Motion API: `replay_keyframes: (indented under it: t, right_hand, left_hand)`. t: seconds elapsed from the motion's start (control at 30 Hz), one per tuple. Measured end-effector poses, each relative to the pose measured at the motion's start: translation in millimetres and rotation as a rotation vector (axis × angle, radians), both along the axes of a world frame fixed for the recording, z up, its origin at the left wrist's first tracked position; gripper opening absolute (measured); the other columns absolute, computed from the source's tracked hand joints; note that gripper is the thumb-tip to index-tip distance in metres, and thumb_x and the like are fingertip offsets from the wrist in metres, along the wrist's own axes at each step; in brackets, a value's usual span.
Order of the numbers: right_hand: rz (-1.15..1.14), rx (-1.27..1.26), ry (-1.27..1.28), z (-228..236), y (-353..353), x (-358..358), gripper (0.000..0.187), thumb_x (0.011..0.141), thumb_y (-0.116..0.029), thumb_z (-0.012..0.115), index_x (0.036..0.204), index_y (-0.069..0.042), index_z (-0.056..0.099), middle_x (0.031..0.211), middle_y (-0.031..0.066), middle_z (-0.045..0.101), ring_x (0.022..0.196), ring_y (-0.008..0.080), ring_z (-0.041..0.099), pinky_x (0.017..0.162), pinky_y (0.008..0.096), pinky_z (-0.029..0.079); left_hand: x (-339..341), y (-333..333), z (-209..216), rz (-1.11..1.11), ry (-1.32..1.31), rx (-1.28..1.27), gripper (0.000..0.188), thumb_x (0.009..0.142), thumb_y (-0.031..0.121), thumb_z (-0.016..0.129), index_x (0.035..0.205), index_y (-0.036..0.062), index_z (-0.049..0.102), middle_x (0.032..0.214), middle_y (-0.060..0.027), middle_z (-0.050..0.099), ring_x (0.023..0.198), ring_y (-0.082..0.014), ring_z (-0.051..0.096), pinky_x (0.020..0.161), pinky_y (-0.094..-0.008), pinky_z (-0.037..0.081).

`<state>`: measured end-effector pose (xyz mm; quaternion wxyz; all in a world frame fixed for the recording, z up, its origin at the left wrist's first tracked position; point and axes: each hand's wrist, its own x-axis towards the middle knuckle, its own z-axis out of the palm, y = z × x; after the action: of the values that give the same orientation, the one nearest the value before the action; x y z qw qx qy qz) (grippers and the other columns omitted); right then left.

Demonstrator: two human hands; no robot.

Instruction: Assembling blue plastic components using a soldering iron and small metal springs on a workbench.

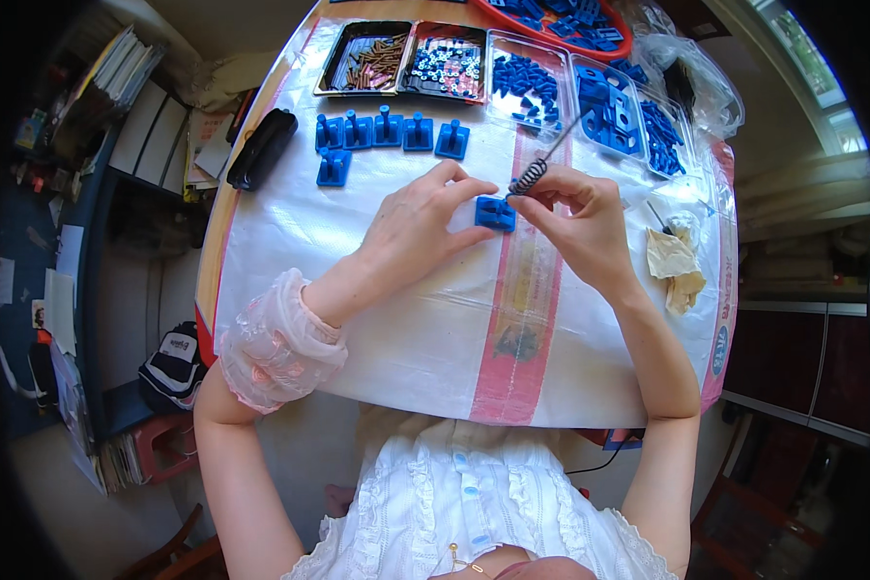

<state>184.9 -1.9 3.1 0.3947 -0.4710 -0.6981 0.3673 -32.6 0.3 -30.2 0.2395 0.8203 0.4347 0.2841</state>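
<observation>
A small blue plastic square piece lies on the white sheet with raised parts on top. My left hand grips it at its left side, thumb at the near edge and forefinger at the far edge. Just right of it, my right hand is closed in a pinch at the lower end of a black coil spring. From the spring a thin rod slants up to the right. What lies between the right fingertips is mostly hidden. Several blue square pieces with upright posts stand in rows beyond my left hand.
Trays of brass-coloured screws, small nuts and blue parts line the far side, with a red basin behind. A black case lies at left, crumpled paper at right.
</observation>
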Motion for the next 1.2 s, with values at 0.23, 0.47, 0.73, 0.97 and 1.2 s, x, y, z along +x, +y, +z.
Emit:
replay_keyframes:
  t: [0.23, 0.47, 0.73, 0.97, 1.2]
  right_hand:
    - [0.005, 0.005, -0.059, 0, 2, 2, 0.008, 0.082, -0.002, 0.078, 0.086, 0.004, 0.074, 0.076, 0.0043, 0.069, 0.067, 0.0078, 0.059, 0.061, 0.0238, 0.045]
    - [0.031, -0.026, -0.050, 0, 5, 2, 0.008, 0.083, 0.001, 0.077, 0.091, 0.003, 0.075, 0.081, 0.0039, 0.069, 0.071, 0.0072, 0.060, 0.065, 0.0230, 0.045]
    - [0.078, -0.097, 0.035, -2, 8, 4, 0.017, 0.083, 0.007, 0.076, 0.100, 0.004, 0.075, 0.092, 0.0050, 0.069, 0.078, 0.0088, 0.058, 0.069, 0.0241, 0.045]
    - [0.165, -0.061, 0.044, -6, 14, 5, 0.019, 0.084, 0.010, 0.073, 0.102, 0.003, 0.075, 0.101, 0.0070, 0.066, 0.087, 0.0106, 0.057, 0.074, 0.0241, 0.043]
    - [0.141, -0.070, 0.040, -4, 13, 6, 0.018, 0.083, 0.009, 0.074, 0.100, 0.002, 0.076, 0.100, 0.0068, 0.067, 0.086, 0.0105, 0.058, 0.073, 0.0243, 0.043]
  left_hand:
    - [1, 4, -8, 0.027, -0.016, 0.000, 0.030, 0.080, 0.026, 0.083, 0.108, 0.0158, 0.076, 0.104, -0.0067, 0.063, 0.089, -0.0275, 0.068, 0.078, -0.0381, 0.055]
    - [-3, 7, -11, 0.033, -0.025, -0.023, 0.029, 0.080, 0.028, 0.083, 0.106, 0.0180, 0.077, 0.094, -0.0053, 0.064, 0.085, -0.0257, 0.067, 0.073, -0.0383, 0.054]
    - [-4, 8, -18, 0.022, -0.067, -0.001, 0.027, 0.080, 0.029, 0.083, 0.103, 0.0167, 0.078, 0.090, -0.0062, 0.063, 0.083, -0.0254, 0.067, 0.071, -0.0381, 0.054]
    - [-6, 8, -18, 0.018, -0.069, -0.012, 0.027, 0.080, 0.029, 0.083, 0.103, 0.0170, 0.078, 0.090, -0.0066, 0.063, 0.082, -0.0247, 0.067, 0.070, -0.0377, 0.054]
    - [-6, 8, -19, 0.015, -0.083, -0.001, 0.028, 0.079, 0.028, 0.083, 0.104, 0.0170, 0.077, 0.090, -0.0066, 0.063, 0.082, -0.0245, 0.067, 0.069, -0.0377, 0.054]
